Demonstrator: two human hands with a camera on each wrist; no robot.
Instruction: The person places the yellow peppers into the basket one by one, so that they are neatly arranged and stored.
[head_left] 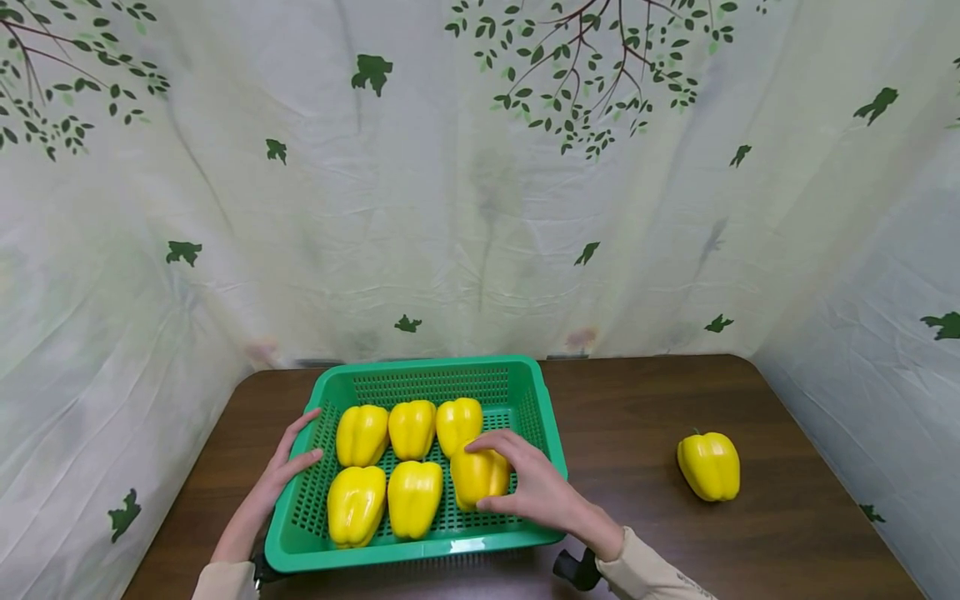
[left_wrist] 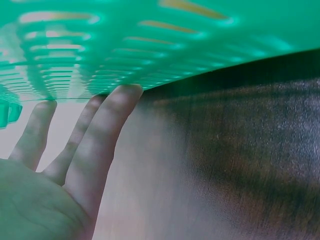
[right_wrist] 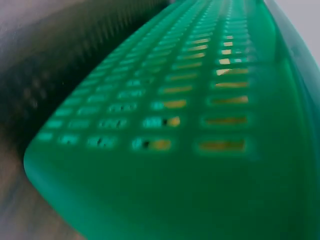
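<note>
In the head view a green plastic basket (head_left: pixel 405 551) with slotted walls holds several yellow bell peppers in two rows. My right hand (head_left: pixel 534 485) grips the near-right yellow bell pepper (head_left: pixel 474 477) between thumb and fingers, inside the basket; how firmly it rests on the bottom is hidden. On the basket's left rim lies my left hand (head_left: pixel 279 471), thumb and fingertips reaching over the edge. The left wrist view has its straight fingers (left_wrist: pixel 95 145) against the basket's outer wall (left_wrist: pixel 240 35). Only the basket's outer side (right_wrist: pixel 150 195) fills the right wrist view, without the hand.
Another yellow bell pepper (head_left: pixel 709 467) lies on the brown wooden table (head_left: pixel 622 417), right of the basket. A pale curtain (head_left: pixel 420 208) printed with leaves hangs behind and at both sides. A black strap piece (head_left: pixel 577 570) sits by the right wrist.
</note>
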